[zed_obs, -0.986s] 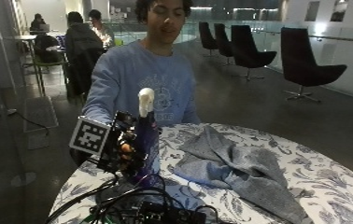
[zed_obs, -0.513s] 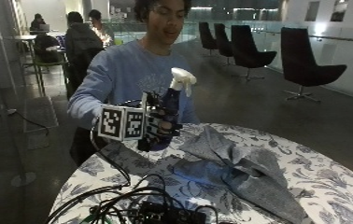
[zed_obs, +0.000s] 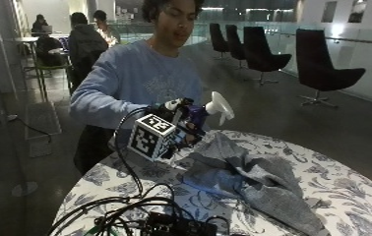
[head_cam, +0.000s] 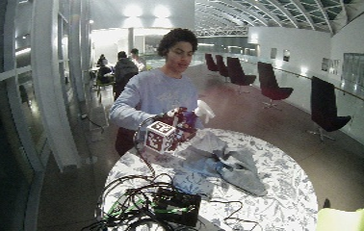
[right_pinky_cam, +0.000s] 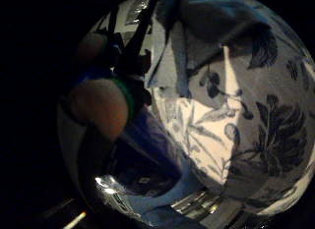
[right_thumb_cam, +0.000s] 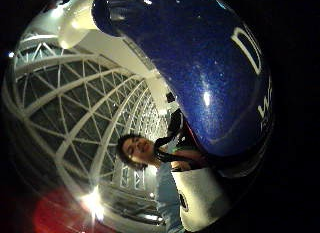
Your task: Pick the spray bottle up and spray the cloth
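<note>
Since half a second ago the dark blue plastic spray bottle [zed_obs: 196, 115] has tipped further over, its white trigger nozzle [zed_obs: 220, 105] now aiming toward three o'clock and downward at the cloth instead of standing high. One black-gloved right hand [zed_obs: 176, 129] holds it in the air, fingers curled round the blue body; the thumb-side palm view shows that body [right_thumb_cam: 200, 73] close against the palm. One crumpled grey-blue cloth [zed_obs: 251, 182] lies on the table at about four o'clock from the bottle, apart from it and below the nozzle. One bottle, one cloth. They sit over a round table [zed_obs: 343, 191] covered in a white fabric printed with dark blue leaves. Four dark swivel chairs [zed_obs: 326, 73] stand behind along a glass railing.
</note>
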Demonstrator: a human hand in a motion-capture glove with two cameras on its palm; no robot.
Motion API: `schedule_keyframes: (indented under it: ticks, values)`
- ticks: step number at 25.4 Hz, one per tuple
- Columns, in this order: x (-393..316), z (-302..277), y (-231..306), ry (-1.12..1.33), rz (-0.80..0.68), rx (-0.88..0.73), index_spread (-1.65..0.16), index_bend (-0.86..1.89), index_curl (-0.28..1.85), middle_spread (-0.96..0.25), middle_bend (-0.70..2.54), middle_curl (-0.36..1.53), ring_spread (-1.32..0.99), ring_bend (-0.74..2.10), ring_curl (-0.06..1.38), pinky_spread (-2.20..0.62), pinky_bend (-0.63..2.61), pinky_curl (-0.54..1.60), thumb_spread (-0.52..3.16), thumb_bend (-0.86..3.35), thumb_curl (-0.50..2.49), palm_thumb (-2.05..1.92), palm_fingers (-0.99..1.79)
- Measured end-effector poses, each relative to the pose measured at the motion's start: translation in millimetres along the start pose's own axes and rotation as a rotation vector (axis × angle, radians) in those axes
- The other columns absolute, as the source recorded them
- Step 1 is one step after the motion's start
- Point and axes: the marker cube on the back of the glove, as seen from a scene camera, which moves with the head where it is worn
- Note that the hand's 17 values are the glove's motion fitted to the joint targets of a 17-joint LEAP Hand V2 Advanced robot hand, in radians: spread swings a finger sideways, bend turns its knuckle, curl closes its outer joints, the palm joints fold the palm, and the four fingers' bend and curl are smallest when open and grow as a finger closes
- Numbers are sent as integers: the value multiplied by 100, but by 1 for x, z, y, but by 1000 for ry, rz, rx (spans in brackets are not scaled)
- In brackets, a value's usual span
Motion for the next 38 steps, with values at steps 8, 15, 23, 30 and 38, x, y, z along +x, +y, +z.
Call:
schedule_keyframes:
  ticks: [8,15,23,30,38]
  values:
    - [4,10,-11,-7,122,-5,-34,2,0,1,51,42,7,79,39,28,69,38,89,-3,51,77,56]
    - [1,16,-13,-42,153,-17,-33,2,0,2,51,42,7,80,39,28,69,38,91,-3,52,77,56]
    - [5,19,-16,-45,186,-11,-32,1,0,2,51,42,8,80,38,28,70,38,91,-3,52,76,57]
    - [3,22,-16,-53,197,-4,-32,2,0,2,51,42,8,82,39,28,71,38,92,-3,53,76,58]
    - [-3,33,-15,-75,141,26,-31,2,0,2,52,42,8,82,38,27,71,37,92,-3,53,75,61]
